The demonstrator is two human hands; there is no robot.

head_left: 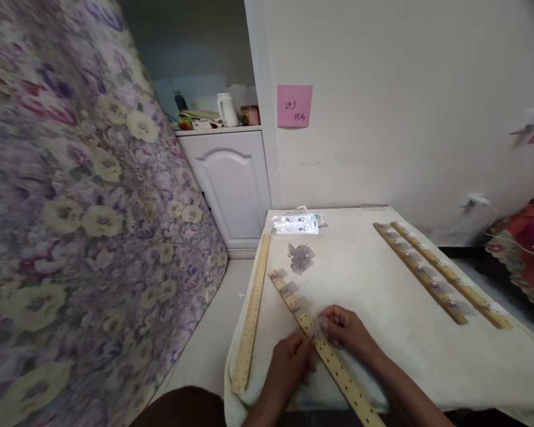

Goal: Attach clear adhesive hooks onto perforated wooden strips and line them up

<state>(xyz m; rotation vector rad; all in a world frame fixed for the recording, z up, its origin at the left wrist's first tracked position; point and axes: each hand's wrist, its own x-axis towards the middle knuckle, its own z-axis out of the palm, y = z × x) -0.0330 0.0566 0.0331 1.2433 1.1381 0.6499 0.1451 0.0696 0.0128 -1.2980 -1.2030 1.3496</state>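
Observation:
A perforated wooden strip (343, 375) runs diagonally in front of me. Small clear plastic pieces with metal parts (285, 289) are fixed along its far end. At the strip's left edge, my left hand (293, 359) is closed with its fingertips gripping the wood. My right hand (346, 328) pinches a small clear plastic piece (321, 325) against the strip's top, just opposite. Its exact shape is partly hidden by the fingers. Beyond the strip lies a pile of similar clear pieces (301, 257).
Another perforated strip (251, 320) lies along the left edge of the cloth-covered table (347, 255). Two strips fitted with clear pieces (420, 271) lie at the right. A clear blister pack (294, 224) is at the back. A floral curtain (93, 219) hangs left.

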